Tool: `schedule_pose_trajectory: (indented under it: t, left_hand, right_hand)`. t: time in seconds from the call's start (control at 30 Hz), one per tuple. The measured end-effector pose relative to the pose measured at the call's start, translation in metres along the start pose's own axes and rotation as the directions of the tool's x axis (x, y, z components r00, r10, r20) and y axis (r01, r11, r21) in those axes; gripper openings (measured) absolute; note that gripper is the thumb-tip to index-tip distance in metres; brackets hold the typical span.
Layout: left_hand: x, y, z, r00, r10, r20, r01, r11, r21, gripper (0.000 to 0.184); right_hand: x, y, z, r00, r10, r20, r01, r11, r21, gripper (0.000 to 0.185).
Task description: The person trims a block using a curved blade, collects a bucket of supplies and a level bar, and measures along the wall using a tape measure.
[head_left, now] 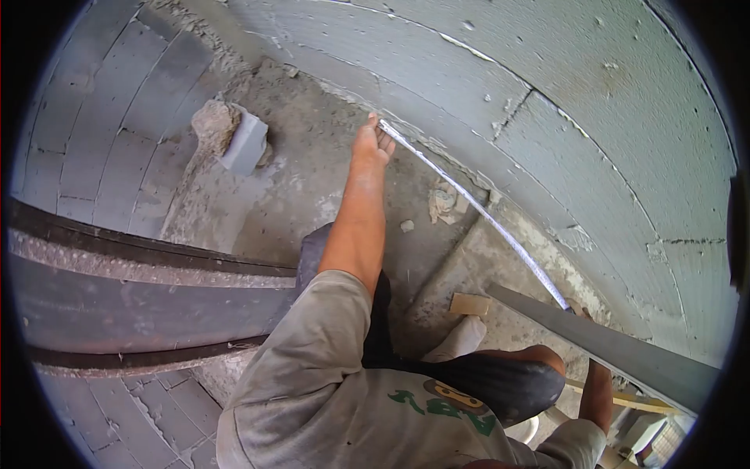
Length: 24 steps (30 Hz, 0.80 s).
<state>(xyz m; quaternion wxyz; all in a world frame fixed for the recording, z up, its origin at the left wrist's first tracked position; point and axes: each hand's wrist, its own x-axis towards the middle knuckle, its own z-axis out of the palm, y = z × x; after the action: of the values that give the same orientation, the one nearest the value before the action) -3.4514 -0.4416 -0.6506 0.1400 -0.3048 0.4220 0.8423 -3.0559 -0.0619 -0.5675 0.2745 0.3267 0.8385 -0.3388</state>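
A white tape measure (pixel 488 209) is drawn out along the foot of the grey block wall, bowing slightly. Its far end is pinched in my left hand (pixel 373 142), arm stretched forward close to the wall base. At the near end, my right hand (pixel 582 313) closes around the dark end of the tape; most of that hand is hidden behind a long grey straight bar (pixel 601 332). The bar slants across my right forearm, and one end lies near a small tan block (pixel 470 304).
The grey block wall (pixel 609 102) curves along the right. A white block (pixel 245 142) and a rough stone (pixel 216 127) sit on the concrete floor ahead. Crumpled scrap (pixel 444 202) lies near the wall. A broad dark beam (pixel 156 309) runs on my left.
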Motion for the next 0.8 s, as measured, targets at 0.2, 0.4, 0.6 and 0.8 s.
schedule_pose_trajectory:
  t: [0.2,0.4,0.6,0.8]
  left_hand:
    - [-0.007,-0.053,0.007,0.998,0.048,-0.050,-0.042,0.994,0.101,0.047]
    - [-0.070,-0.136,-0.003,0.994,-0.009,0.106,-0.027,0.944,0.330,0.036]
    - [-0.070,-0.141,-0.023,0.995,0.039,0.087,-0.061,0.962,0.268,0.025]
    - [-0.030,-0.107,-0.011,0.974,0.188,-0.123,-0.162,0.967,0.196,0.018]
  right_hand:
    - [-0.006,-0.028,-0.006,0.995,0.018,0.102,-0.028,0.995,0.098,0.073]
    - [0.046,-0.073,0.007,0.941,-0.160,0.298,0.182,0.982,-0.048,0.071]
    - [0.084,-0.099,0.028,0.876,-0.288,0.387,0.343,0.936,-0.080,0.074]
    - [0.072,-0.069,0.018,0.913,-0.190,0.362,0.220,0.974,-0.045,0.071]
